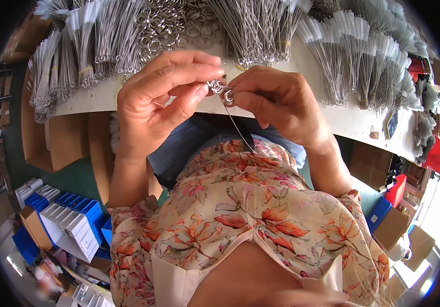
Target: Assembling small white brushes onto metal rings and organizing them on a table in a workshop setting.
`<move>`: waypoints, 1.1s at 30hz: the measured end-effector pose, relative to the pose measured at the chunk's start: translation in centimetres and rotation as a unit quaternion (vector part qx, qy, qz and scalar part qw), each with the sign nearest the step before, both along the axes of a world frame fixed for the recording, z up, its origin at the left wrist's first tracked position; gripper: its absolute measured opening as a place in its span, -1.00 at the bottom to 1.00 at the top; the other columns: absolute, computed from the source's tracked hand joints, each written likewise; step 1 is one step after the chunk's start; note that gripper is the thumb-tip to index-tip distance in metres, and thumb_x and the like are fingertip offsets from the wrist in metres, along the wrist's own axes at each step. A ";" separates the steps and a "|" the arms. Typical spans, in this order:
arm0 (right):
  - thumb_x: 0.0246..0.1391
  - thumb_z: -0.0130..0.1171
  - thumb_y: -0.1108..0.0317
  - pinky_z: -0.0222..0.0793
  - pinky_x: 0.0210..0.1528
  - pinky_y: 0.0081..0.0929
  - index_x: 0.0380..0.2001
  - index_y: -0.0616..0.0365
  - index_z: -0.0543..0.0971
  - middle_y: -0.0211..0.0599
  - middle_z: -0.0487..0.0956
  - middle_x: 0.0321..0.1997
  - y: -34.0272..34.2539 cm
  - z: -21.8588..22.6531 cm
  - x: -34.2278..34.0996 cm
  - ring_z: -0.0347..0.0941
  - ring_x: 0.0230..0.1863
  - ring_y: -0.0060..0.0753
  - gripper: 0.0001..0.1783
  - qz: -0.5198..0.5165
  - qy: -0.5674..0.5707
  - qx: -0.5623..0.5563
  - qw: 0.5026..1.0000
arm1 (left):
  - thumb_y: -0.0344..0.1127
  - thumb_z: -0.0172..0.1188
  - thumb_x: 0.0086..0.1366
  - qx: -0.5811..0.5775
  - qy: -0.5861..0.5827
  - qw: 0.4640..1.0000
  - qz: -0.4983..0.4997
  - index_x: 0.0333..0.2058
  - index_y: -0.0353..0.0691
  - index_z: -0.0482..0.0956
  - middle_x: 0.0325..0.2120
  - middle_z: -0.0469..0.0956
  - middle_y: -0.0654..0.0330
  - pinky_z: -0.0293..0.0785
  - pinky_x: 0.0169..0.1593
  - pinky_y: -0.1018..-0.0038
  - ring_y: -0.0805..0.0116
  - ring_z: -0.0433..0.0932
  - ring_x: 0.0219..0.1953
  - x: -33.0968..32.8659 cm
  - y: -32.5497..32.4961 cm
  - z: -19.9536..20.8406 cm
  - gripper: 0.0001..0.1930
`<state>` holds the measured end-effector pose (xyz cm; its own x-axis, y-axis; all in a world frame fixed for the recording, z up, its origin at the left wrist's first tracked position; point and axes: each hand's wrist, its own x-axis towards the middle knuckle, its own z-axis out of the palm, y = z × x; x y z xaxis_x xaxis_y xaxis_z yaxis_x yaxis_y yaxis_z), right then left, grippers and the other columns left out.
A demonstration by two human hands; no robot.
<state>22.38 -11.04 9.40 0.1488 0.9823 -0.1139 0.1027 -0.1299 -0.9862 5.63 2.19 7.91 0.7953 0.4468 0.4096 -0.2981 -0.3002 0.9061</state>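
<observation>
My left hand (153, 94) and my right hand (284, 100) meet above my lap, in front of the table edge. Between the left thumb and fingers sit several small shiny wire loops (214, 87), which look like the looped ends of wire brushes. The right thumb and bent fingers pinch the neighbouring loops (228, 97), touching the same cluster. A thin wire stem (236, 125) hangs from the loops toward my lap. Whether a split ring is among the loops is too small to tell.
Bundles of wire brushes with white bristles lie on the white table (327, 123), at left (79, 46), middle (256, 30) and right (353, 51). A pile of metal rings (171, 25) lies at the back. Cardboard boxes (58, 140) and blue and white bins (71, 225) stand left.
</observation>
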 end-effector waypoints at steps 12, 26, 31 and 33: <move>0.04 0.17 0.28 0.20 -0.57 -0.73 -0.37 0.22 0.60 -0.46 0.51 -0.52 2.0 3.4 1.7 0.33 -0.59 -0.72 -0.79 -0.054 0.175 0.098 0.978 | -0.76 -0.07 0.07 0.124 -0.114 0.980 0.107 -0.05 -0.62 0.32 -0.19 0.47 -0.21 0.48 -0.09 0.38 0.17 0.56 -0.23 1.6 -0.3 3.2 -0.61; 0.07 0.13 0.35 0.10 -0.64 -0.72 -0.36 0.25 0.57 -0.42 0.46 -0.54 3.7 4.3 0.5 0.29 -0.63 -0.66 -0.82 -0.062 0.134 0.190 0.971 | -0.74 0.03 0.05 0.234 -0.070 0.960 0.136 -0.11 -0.61 0.39 -0.24 0.52 -0.15 0.45 -0.06 0.45 0.24 0.55 -0.20 2.7 0.2 5.6 -0.64; 0.08 0.13 0.34 0.31 -0.60 -0.70 -0.34 0.25 0.49 -0.46 0.49 -0.53 3.7 5.5 2.8 0.39 -0.59 -0.66 -0.83 0.026 0.134 0.063 0.989 | -0.75 0.01 0.04 0.223 -0.061 0.967 0.102 -0.12 -0.62 0.39 -0.24 0.52 -0.15 0.46 -0.07 0.47 0.25 0.55 -0.21 2.9 0.6 6.4 -0.64; 0.05 0.15 0.38 0.29 -0.58 -0.75 -0.34 0.25 0.51 -0.44 0.50 -0.51 3.5 5.5 3.1 0.38 -0.59 -0.69 -0.84 0.029 0.128 0.090 0.987 | -0.76 -0.02 0.02 0.220 -0.066 0.969 0.092 -0.13 -0.63 0.39 -0.24 0.51 -0.15 0.47 -0.08 0.47 0.25 0.55 -0.21 3.1 0.5 6.7 -0.64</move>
